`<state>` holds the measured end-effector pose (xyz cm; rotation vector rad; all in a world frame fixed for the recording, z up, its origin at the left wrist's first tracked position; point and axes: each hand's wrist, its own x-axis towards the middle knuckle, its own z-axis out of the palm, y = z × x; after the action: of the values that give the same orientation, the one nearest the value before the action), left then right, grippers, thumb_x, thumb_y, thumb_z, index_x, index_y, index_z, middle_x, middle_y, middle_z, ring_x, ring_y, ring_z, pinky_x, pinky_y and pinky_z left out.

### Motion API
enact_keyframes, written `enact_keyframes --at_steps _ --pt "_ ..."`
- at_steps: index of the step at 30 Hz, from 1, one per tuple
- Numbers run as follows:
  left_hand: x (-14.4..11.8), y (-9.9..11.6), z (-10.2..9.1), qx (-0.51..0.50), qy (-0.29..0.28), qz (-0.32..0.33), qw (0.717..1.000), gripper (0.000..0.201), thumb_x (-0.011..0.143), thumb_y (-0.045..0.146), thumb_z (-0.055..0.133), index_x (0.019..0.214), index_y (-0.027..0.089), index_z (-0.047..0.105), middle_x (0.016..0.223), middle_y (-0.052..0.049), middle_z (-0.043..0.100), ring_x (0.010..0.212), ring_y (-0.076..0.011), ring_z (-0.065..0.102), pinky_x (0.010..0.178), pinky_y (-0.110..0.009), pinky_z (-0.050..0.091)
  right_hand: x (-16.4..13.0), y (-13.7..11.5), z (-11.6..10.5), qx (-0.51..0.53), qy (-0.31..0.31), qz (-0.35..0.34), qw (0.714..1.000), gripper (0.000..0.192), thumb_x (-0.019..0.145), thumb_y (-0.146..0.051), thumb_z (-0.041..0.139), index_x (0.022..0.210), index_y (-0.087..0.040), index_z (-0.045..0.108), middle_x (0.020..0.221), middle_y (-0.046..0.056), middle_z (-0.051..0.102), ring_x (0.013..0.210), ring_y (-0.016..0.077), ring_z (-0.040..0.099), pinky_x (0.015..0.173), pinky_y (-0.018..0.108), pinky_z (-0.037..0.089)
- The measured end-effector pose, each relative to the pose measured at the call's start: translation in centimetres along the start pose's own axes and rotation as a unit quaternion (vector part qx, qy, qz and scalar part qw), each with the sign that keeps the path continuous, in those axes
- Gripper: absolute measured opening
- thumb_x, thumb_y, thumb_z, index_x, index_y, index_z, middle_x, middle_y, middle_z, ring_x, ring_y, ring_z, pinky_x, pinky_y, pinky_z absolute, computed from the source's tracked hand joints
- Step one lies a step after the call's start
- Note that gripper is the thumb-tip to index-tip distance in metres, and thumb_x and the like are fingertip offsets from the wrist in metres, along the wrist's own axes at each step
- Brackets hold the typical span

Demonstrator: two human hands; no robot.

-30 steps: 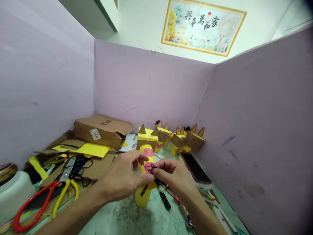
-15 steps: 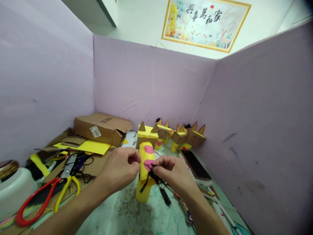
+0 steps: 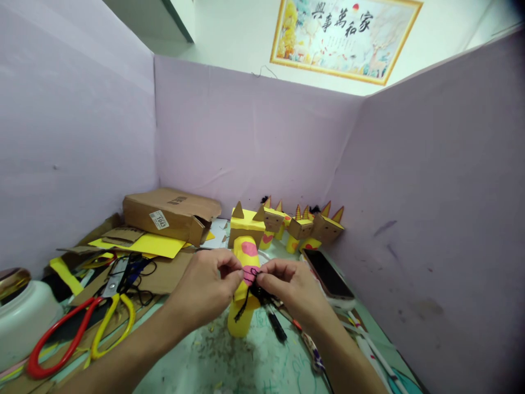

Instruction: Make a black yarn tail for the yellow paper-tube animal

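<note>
Two fingertip pinches hold the black yarn (image 3: 256,290) — left hand (image 3: 211,282) and right hand (image 3: 289,282) both closed on it — though any knot is too small to make out. It lies at the near end of the pink-spotted yellow figure (image 3: 246,260), standing on the green table (image 3: 192,366).

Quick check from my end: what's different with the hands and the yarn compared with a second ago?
The left hand, spread wide over the yellow tube a second ago, drew back leftward, closing, then came back right; it now seems to pinch a strand of the black yarn. The right hand keeps its pinch on the yarn. The scissors, phone and cardboard box stayed put.
</note>
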<state>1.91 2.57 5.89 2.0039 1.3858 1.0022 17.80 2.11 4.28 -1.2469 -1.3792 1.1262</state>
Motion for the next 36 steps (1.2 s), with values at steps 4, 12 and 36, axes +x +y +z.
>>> enact_keyframes --at_steps 4,12,36 --pt "0.0 0.0 -0.5 0.016 -0.02 -0.007 1.0 0.014 0.068 0.022 0.05 0.055 0.017 0.055 0.057 0.001 0.054 0.06 -0.0151 0.049 0.057 -0.026 0.035 0.1 -0.1 0.1 0.019 0.004 -0.004 1.0 0.01 0.057 -0.025 0.062 0.057 -0.015 0.061 0.05 -0.002 0.057 0.046 0.0079 0.044 0.048 0.022 0.032" --pt "-0.1 -0.1 -0.5 -0.031 -0.01 0.004 0.999 0.022 0.072 0.029 0.048 0.054 0.017 0.051 0.057 0.001 0.051 0.06 -0.0146 0.046 0.058 -0.026 0.034 0.0 -0.3 -0.3 -0.03 0.0 -0.039 0.999 0.026 0.069 -0.038 0.056 0.061 -0.014 0.065 0.061 0.004 0.063 0.059 0.0143 0.054 0.055 0.025 0.038" --pt "0.0 -0.6 0.3 -0.201 -0.035 0.003 0.979 0.032 0.078 0.037 0.047 0.053 0.017 0.05 0.053 0.003 0.044 0.054 -0.0117 0.04 0.052 -0.024 0.032 -1.4 0.4 0.8 -0.273 0.053 -0.211 0.937 0.011 0.069 -0.026 0.066 0.078 -0.021 0.065 0.074 0.001 0.063 0.068 0.0175 0.054 0.063 0.029 0.041"
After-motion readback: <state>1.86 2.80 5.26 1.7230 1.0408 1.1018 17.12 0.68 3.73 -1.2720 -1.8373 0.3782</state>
